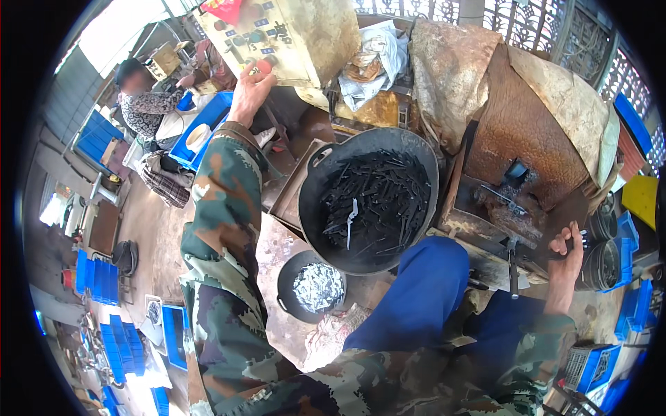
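Note:
My left hand (252, 93) is raised to a cream control box (305, 41), its fingers at a round red button (264, 66); it is open and grips nothing. My right hand (567, 258) is low at the right, beside a black bucket (601, 265). Its fingers are loosely bent and apart, and I make out nothing held in them. In front of me a big dark pan (309, 208) holds many thin black metal parts (378, 197), with one silver part (352, 223) lying on top. Below it, a smaller pan (283, 291) holds a heap of silver parts (319, 287).
A greasy machine fixture (510, 208) with a black-handled lever (513, 270) stands between the big pan and my right hand. Stained sheets (454, 76) hang behind it. Another person (142, 104) sits at the far left by a blue crate (218, 111). Blue bins (121, 347) stand lower left.

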Motion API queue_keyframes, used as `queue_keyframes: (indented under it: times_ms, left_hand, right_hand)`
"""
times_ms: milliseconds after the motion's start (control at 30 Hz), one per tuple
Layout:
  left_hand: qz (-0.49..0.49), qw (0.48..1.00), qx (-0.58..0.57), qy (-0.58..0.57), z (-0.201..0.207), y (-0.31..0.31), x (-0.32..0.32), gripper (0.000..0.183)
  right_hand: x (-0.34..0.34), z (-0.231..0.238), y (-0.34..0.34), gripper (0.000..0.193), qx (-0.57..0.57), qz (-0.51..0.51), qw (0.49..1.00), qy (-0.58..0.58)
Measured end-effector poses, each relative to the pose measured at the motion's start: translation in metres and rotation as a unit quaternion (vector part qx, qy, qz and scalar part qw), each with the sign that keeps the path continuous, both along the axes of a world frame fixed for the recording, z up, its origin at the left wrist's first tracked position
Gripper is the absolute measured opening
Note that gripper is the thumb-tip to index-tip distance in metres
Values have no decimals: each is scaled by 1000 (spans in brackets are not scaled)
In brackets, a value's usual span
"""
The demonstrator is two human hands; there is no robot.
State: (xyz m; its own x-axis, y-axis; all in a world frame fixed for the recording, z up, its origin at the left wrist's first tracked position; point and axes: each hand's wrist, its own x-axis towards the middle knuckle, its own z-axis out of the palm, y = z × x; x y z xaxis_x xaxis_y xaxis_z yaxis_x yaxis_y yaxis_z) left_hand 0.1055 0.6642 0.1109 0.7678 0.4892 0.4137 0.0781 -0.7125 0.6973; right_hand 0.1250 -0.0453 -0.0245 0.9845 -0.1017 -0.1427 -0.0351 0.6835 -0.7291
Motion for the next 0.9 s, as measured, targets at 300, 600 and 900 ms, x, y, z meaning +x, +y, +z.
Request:
queue_keyframes:
  times_ms: [300, 600, 900]
  left_hand:
    - [-52, 991, -79, -93, -22, 22, 27, 44]
    - [-73, 981, -173, -46, -17, 101, 29, 50]
    - [-83, 996, -38, -23, 18, 110, 23, 66]
  right_hand:
    - [-9, 12, 10, 8, 54, 70, 996, -17]
    - [-11, 17, 27, 15, 15, 8, 1000, -5]
    - [-17, 18, 25, 22, 10, -17, 1000, 4]
